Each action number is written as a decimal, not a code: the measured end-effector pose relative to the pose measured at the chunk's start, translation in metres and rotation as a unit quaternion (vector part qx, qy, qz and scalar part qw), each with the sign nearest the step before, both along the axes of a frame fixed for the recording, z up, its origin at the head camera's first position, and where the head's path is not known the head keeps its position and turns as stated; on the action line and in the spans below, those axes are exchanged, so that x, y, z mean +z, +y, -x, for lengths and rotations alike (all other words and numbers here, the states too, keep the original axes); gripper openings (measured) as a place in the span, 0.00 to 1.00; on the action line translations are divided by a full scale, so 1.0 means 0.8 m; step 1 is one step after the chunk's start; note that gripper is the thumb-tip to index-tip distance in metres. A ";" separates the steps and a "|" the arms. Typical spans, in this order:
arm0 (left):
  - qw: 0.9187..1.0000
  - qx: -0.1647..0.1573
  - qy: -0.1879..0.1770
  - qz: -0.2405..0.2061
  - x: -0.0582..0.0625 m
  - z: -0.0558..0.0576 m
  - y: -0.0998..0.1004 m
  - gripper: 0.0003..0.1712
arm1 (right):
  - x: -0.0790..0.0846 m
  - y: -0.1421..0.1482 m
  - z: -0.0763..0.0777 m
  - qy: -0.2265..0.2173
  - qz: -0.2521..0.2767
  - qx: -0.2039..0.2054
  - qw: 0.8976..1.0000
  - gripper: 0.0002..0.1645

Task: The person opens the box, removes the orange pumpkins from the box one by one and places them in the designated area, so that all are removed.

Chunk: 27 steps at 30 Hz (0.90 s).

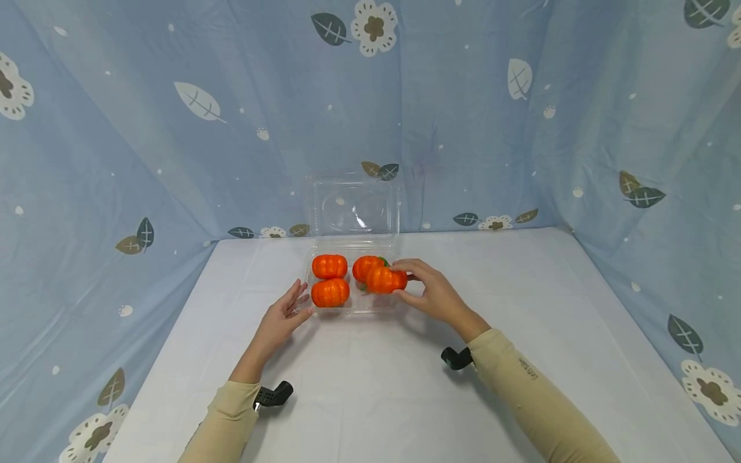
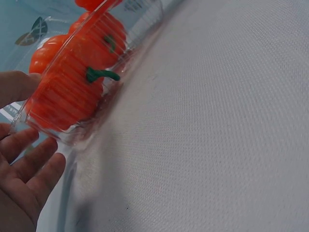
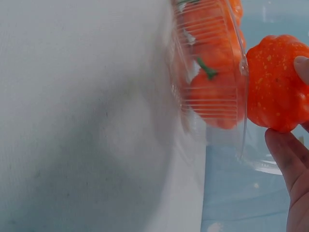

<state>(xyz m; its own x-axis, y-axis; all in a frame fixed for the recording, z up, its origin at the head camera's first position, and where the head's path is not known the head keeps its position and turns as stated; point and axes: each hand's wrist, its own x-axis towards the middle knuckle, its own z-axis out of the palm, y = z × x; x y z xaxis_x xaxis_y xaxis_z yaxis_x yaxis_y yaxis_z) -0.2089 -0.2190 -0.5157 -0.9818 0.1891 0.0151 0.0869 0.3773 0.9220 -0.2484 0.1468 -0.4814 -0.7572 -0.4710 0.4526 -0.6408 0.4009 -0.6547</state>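
Head view: a hinged box of clear ridged plastic [image 1: 376, 308] sits near the far edge of the white cloth-covered desk [image 1: 370, 399]; I take its middle as my clock's centre. At three o'clock my right hand [image 1: 435, 297] pinches a glossy orange ribbed pumpkin [image 1: 386, 280] between thumb and fingers, and the right wrist view shows it above the rim. In the box lie three more glossy orange pumpkins [image 1: 330, 293]: at ten, at eight, and at one, partly behind the held one. My left hand [image 1: 279, 321] is at eight o'clock, its fingers spread around the box's near corner; how firmly they press I cannot tell.

The clear lid [image 1: 356, 209] stands raised at twelve, just before the blue leaf-and-flower curtain [image 1: 457, 148], so that side is tight. The desk runs wide toward three, six and nine, its side edges well apart from the box. Black wrist mounts [image 1: 274, 393] sit at seven and four. Small dark lettering [image 1: 528, 368] on my beige right sleeve [image 1: 538, 399] looks like "Let's Slim".
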 end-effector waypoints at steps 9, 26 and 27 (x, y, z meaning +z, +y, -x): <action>1.000 0.001 0.002 -0.014 -0.002 0.001 -0.001 0.48 | 0.003 0.012 -0.004 -0.004 0.008 -0.017 1.000 0.29; 1.000 0.002 -0.001 -0.012 0.000 -0.001 0.001 0.47 | -0.002 0.044 -0.004 -0.003 0.010 -0.052 0.999 0.31; 1.000 0.002 -0.001 -0.012 0.000 0.000 0.001 0.47 | -0.002 0.046 -0.004 -0.003 0.009 -0.055 0.998 0.31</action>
